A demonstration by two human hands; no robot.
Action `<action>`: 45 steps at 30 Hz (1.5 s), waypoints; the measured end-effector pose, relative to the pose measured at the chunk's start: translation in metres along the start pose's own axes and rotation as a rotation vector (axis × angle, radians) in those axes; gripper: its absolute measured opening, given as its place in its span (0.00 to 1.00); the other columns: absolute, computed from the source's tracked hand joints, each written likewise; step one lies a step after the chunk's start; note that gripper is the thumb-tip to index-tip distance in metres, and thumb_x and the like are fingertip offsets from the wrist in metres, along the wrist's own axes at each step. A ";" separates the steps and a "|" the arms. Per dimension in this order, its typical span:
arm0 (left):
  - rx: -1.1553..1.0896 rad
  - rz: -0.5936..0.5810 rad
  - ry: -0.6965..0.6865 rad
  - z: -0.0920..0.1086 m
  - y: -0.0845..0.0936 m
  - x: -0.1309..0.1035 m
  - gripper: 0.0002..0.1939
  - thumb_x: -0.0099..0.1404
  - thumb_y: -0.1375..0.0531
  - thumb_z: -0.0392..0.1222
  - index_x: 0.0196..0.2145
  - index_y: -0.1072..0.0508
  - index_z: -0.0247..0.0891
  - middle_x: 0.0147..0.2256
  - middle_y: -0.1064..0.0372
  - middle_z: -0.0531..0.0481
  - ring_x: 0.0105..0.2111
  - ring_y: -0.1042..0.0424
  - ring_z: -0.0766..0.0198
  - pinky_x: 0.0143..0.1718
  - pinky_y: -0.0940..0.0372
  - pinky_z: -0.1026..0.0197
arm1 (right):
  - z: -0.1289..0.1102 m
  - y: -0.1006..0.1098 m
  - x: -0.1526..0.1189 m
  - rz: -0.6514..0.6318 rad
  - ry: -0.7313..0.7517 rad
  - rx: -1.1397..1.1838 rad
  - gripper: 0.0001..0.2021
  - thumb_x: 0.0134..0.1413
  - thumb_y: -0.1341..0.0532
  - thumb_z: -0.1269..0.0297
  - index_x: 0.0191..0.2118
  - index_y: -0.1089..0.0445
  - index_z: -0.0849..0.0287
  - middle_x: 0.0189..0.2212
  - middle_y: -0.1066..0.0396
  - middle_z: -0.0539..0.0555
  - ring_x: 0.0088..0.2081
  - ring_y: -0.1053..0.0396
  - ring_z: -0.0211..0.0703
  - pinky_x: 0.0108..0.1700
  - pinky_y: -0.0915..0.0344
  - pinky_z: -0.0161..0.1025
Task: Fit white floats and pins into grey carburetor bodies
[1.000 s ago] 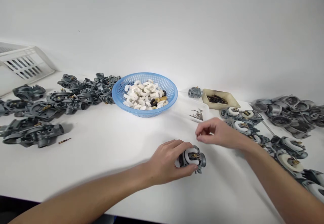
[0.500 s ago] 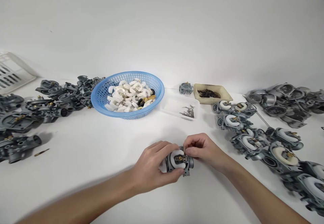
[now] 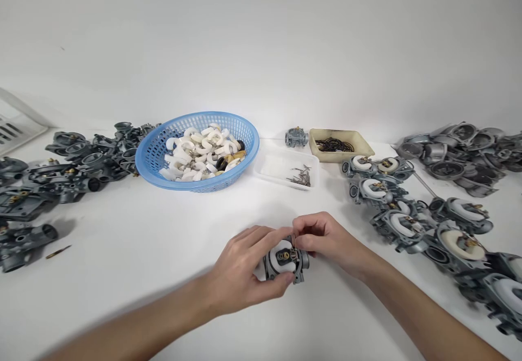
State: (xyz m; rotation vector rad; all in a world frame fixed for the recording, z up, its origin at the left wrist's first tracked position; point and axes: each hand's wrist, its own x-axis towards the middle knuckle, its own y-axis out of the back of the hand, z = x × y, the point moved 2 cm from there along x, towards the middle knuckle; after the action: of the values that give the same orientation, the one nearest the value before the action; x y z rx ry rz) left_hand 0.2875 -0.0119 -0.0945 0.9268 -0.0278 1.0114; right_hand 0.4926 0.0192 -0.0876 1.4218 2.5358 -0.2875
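A grey metal carburetor [image 3: 302,260] sits on the white table with its open float chamber facing up. Inside it lies a white C-shaped float [image 3: 276,257] around brass jets. My left hand [image 3: 247,266] grips the carburetor from the left, thumb at its near side and fingers along the far side. At the carburetor's upper right edge, my right hand [image 3: 322,236] is closed in a pinch, thumb against forefinger. A thin metal pin [image 3: 294,239] shows at its fingertips, mostly covered by them.
A blue basket [image 3: 141,168] holds floats. Behind my hands are a clear tray [image 3: 269,168] of thin pins, a carburetor [image 3: 296,137] and a cream box [image 3: 359,157] of black rings. Carburetor bodies [image 3: 93,160] lie left; float-fitted carburetors [image 3: 408,225] and metal bowls [image 3: 446,168] lie right.
The view has shifted slightly, so the surroundings appear a little moved. My left hand still holds the carburetor, and my right fingertips stay pinched at its upper edge.
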 end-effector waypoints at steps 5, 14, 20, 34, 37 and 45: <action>-0.075 -0.060 0.030 -0.001 0.000 0.001 0.34 0.66 0.36 0.39 0.67 0.40 0.48 0.49 0.25 0.48 0.45 0.25 0.58 0.48 0.29 0.57 | -0.002 -0.001 0.000 -0.016 0.002 0.018 0.09 0.52 0.34 0.62 0.27 0.30 0.60 0.21 0.39 0.45 0.24 0.47 0.33 0.27 0.50 0.34; -0.131 -0.056 0.098 -0.002 0.000 -0.001 0.32 0.64 0.34 0.38 0.64 0.36 0.47 0.47 0.25 0.49 0.43 0.25 0.60 0.46 0.30 0.59 | -0.002 0.000 0.001 -0.020 -0.008 0.008 0.08 0.52 0.33 0.62 0.29 0.28 0.61 0.24 0.34 0.47 0.25 0.41 0.34 0.27 0.45 0.33; -0.152 -0.051 0.115 -0.002 0.000 0.001 0.31 0.64 0.35 0.37 0.63 0.36 0.47 0.49 0.24 0.50 0.44 0.24 0.60 0.47 0.30 0.59 | -0.002 0.000 0.000 -0.012 -0.020 0.040 0.09 0.53 0.32 0.61 0.37 0.24 0.61 0.27 0.31 0.48 0.27 0.38 0.33 0.28 0.43 0.32; -0.104 -0.024 0.199 0.003 0.002 0.001 0.22 0.61 0.33 0.37 0.51 0.33 0.47 0.37 0.25 0.57 0.34 0.25 0.64 0.36 0.32 0.65 | -0.002 -0.004 0.000 0.032 -0.067 0.125 0.08 0.51 0.32 0.61 0.30 0.27 0.60 0.24 0.34 0.47 0.24 0.42 0.32 0.26 0.46 0.32; -0.110 0.015 0.128 0.004 0.003 0.003 0.21 0.62 0.33 0.37 0.51 0.31 0.46 0.41 0.25 0.54 0.37 0.25 0.64 0.39 0.31 0.64 | 0.000 -0.003 0.000 0.035 -0.058 0.117 0.07 0.50 0.33 0.61 0.30 0.27 0.60 0.24 0.34 0.47 0.23 0.43 0.32 0.26 0.46 0.32; -0.134 0.073 0.048 0.006 0.004 0.003 0.21 0.64 0.32 0.37 0.53 0.29 0.44 0.46 0.24 0.48 0.43 0.22 0.60 0.46 0.28 0.62 | -0.003 -0.005 0.001 0.024 -0.005 0.101 0.07 0.50 0.33 0.62 0.32 0.28 0.59 0.26 0.34 0.46 0.24 0.41 0.32 0.24 0.46 0.31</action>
State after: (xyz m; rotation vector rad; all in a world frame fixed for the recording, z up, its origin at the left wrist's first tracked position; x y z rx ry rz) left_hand 0.2891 -0.0132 -0.0868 0.7836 -0.0889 1.0855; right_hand 0.4871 0.0184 -0.0846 1.4844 2.5310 -0.4199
